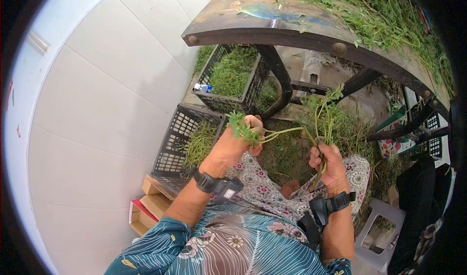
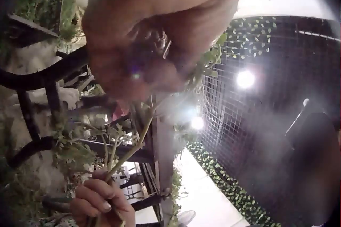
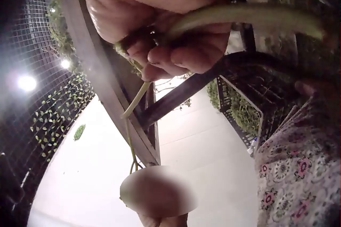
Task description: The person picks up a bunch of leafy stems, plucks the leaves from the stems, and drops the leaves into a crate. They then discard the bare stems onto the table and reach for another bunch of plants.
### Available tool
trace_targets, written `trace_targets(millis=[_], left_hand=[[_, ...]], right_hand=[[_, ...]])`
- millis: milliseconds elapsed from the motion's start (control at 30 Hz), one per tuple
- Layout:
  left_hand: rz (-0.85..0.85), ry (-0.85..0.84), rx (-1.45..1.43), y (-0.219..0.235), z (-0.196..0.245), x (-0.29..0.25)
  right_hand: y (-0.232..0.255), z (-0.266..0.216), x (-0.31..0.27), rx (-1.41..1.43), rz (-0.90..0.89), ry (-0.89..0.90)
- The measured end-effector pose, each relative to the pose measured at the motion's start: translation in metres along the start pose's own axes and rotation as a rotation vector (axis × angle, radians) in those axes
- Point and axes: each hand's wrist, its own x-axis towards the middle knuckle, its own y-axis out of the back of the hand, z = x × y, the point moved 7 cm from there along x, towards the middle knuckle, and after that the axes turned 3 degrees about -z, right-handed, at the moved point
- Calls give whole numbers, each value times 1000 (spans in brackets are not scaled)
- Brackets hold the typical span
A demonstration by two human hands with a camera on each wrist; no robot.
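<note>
My left hand [image 1: 249,135] has its fingers curled round the leafy end of a green plant stem [image 1: 284,131], and leaves [image 1: 238,124] stick out over its back. In my right hand [image 1: 331,164] the thicker lower stalks are gripped between thumb and fingers, with a leafy sprig [image 1: 327,110] rising above them. The stem spans both hands and bends sharply beside the right one. Close up in the right wrist view, a thick stalk [image 3: 250,19] passes out of the palm. The left wrist view shows the stem [image 2: 133,150] running down to the right hand.
A wooden table [image 1: 219,19] piled with greens [image 1: 389,24] stands ahead. To the left, a black crate [image 1: 168,151] holds bare stems [image 1: 200,143]; another crate [image 1: 248,99] holds leafy greens and a bottle [image 1: 203,88]. A grey stool [image 1: 362,236] is at right.
</note>
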Motion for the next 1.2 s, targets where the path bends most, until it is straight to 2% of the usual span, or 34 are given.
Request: trace_targets(millis=[167, 267, 367, 667, 767, 867, 900, 1000, 1033, 1133, 1200], left_hand=[[23, -97, -37, 6, -14, 11], [184, -105, -155, 5, -11, 9], [202, -54, -252, 7, -13, 12], [145, 6, -24, 1, -11, 12], [87, 16, -174, 4, -14, 14], [199, 6, -404, 23, -7, 9], [36, -14, -555, 33, -7, 10], [-43, -8, -481, 39, -2, 5], [11, -1, -470, 40, -2, 3], [36, -19, -425, 42, -3, 2], [167, 30, -55, 50, -7, 1]], right_hand=[[2, 2, 1, -9, 2, -13], [1, 3, 2, 16, -33, -4], [3, 3, 2, -21, 0, -12], [2, 4, 2, -3, -8, -20], [13, 6, 5, 13, 75, 8], [22, -3, 6, 52, 80, 127], [22, -5, 5, 42, 99, 145], [19, -10, 4, 12, 134, 160], [19, -9, 5, 2, 133, 139], [19, -7, 5, -19, 113, 103], [19, -8, 4, -22, 109, 104]])
